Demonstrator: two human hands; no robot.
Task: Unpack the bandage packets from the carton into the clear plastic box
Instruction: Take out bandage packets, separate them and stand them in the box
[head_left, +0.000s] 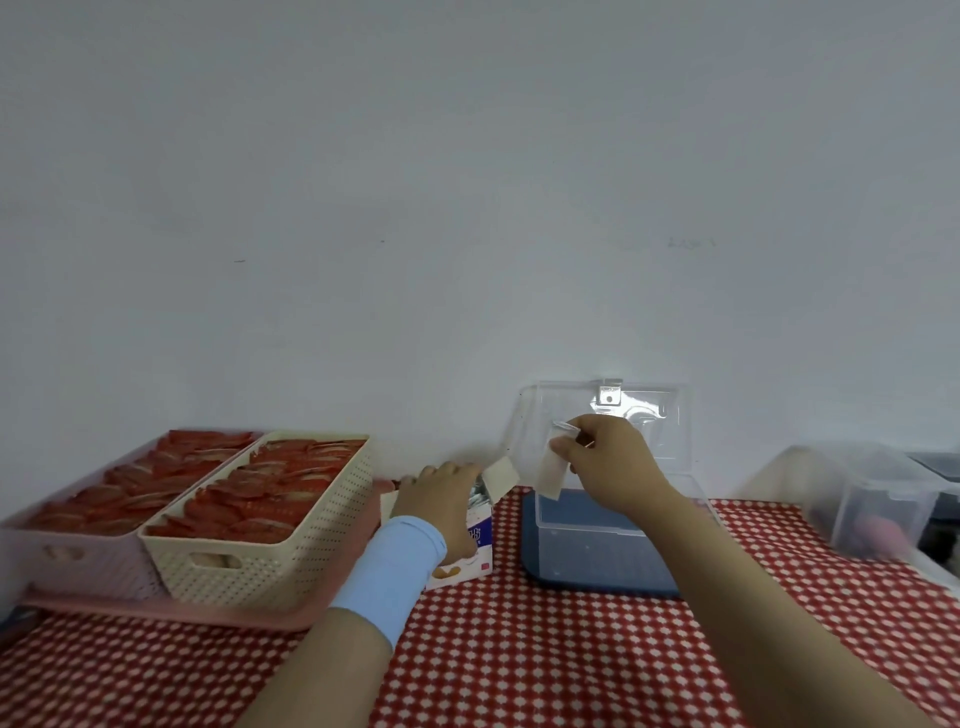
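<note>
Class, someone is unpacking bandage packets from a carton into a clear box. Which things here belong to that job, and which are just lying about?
Belong: carton, held by the left hand; bandage packet, pinched by the right hand; clear plastic box, lid open.

Lying about: cream basket and lilac basket of red packets; pink tray; clear tubs far right.

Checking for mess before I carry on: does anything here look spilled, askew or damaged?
Nothing stands out. The left hand holds the opened carton; the right hand pinches a bandage packet over the open clear plastic box.
</note>
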